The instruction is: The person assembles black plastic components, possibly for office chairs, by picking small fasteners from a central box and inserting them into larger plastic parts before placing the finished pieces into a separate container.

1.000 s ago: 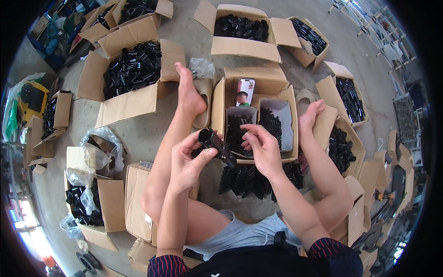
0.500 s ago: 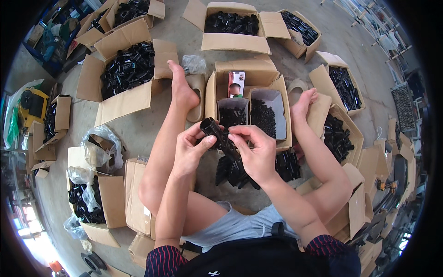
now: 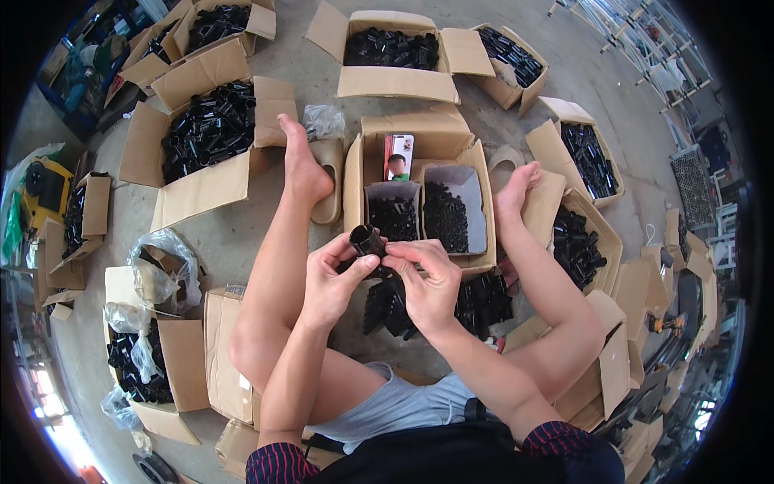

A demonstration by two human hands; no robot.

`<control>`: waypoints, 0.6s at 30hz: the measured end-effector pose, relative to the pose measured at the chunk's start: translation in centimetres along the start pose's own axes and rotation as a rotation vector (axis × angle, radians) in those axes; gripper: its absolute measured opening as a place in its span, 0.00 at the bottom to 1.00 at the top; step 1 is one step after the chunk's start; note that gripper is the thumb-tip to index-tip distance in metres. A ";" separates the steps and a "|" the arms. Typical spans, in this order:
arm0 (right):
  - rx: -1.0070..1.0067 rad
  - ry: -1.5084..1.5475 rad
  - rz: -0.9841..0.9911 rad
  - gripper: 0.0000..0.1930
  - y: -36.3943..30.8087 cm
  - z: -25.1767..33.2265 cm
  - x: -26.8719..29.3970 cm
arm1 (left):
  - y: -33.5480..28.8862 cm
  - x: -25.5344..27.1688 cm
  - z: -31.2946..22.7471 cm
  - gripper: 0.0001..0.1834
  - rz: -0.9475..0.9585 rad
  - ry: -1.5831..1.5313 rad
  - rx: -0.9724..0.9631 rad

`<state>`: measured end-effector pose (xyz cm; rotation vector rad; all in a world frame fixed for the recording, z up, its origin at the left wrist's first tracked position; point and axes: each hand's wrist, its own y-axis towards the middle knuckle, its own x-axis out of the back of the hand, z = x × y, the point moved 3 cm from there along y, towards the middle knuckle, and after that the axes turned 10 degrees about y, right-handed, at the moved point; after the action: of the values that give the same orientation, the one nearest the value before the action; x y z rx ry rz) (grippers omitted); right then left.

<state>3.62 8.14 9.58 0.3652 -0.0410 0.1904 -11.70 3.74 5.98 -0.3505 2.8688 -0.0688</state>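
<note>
My left hand [image 3: 332,278] is closed round a short black plastic tube [image 3: 368,239], its open end tilted up toward me. The fingers of my right hand [image 3: 427,282] are pinched together against the tube's right side; whatever lies between their tips is too small or hidden to make out. Just beyond my hands stands an open cardboard box [image 3: 353,184]. Inside it are two grey bins, a left bin [image 3: 393,189] and a right bin [image 3: 476,181], both holding small black parts. Below my hands, several black tubes [image 3: 484,305] lie in a pile on the floor between my legs.
Open cartons of black tubes surround me: a left carton [image 3: 201,189], a far carton [image 3: 395,84] and a right carton [image 3: 617,242]. A printed card package [image 3: 398,157] leans inside the middle box. Clear plastic bags [image 3: 165,274] lie at left. Slippers [image 3: 326,181] rest by my feet.
The tube has turned more upright, its open end now facing me, and my right fingers have drawn closer to its side. The whole view has shifted slightly.
</note>
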 end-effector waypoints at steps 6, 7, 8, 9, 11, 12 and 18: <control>-0.074 -0.092 0.018 0.19 -1.7 -2.0 -0.8 | -0.1 -1.5 1.0 0.18 -0.207 0.106 0.065; -0.152 -0.097 0.006 0.19 -1.9 -2.6 -1.1 | -0.3 -1.8 1.8 0.19 -0.270 0.148 -0.022; -0.230 -0.100 -0.007 0.19 -2.1 -3.2 -1.3 | -0.4 -2.2 1.9 0.19 -0.288 0.167 -0.017; -0.232 -0.083 -0.010 0.18 -2.3 -3.9 -1.3 | -0.6 -2.7 1.8 0.19 -0.306 0.186 -0.012; -0.248 -0.067 0.007 0.18 -2.5 -4.1 -0.9 | -0.8 -3.2 1.3 0.19 -0.316 0.224 0.010; -0.253 -0.058 0.016 0.18 -2.5 -4.3 -0.7 | -0.9 -3.5 0.8 0.19 -0.310 0.244 0.029; -0.569 0.468 0.017 0.17 -2.0 -6.6 1.1 | 0.2 -2.0 3.0 0.16 -0.262 0.282 0.071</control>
<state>5.08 8.87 2.78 -0.2527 0.3578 0.2670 -9.05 4.34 3.52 -0.7565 3.0652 -0.2888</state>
